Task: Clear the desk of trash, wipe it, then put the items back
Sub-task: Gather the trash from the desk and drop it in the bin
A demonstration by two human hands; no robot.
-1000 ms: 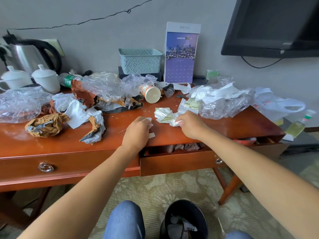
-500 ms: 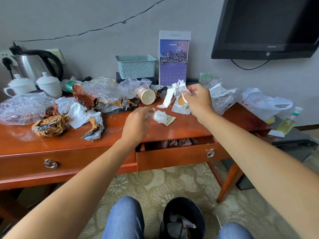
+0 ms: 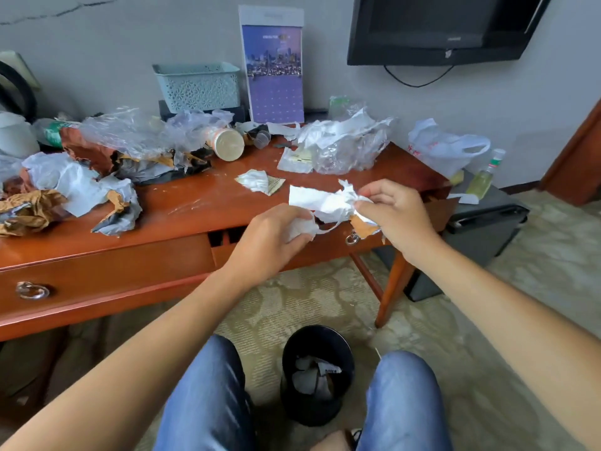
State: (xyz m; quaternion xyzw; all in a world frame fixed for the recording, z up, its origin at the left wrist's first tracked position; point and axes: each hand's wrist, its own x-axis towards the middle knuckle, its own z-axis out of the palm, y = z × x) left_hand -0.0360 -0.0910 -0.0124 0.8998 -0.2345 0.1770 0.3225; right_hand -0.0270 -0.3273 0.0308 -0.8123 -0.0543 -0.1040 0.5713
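Grey wall at the back, a TV [image 3: 435,27] mounted up right, and a reddish wooden counter [image 3: 201,206] buried in junk. Crumpled white and brown wrappers [image 3: 74,190] are piled at the left end, clear plastic bags [image 3: 130,131] behind them, and a paper cup [image 3: 227,144] is lying on its side with its open mouth facing the camera. A teal basket [image 3: 198,86] and a purple calendar card [image 3: 273,66] are stood against the wall.

Just in front of the counter's edge, a bunch of white paper scraps [image 3: 325,203] is held up between both hands, its long axis running roughly left to right. The left hand [image 3: 270,242] is curled around one wadded end; the right hand [image 3: 393,213] is pinching the other end, with an orange-brown bit hanging under it. One more folded scrap [image 3: 260,182] is left flat on the counter behind. A black trash bin [image 3: 317,372] is sat on the carpet between the knees, already holding paper.
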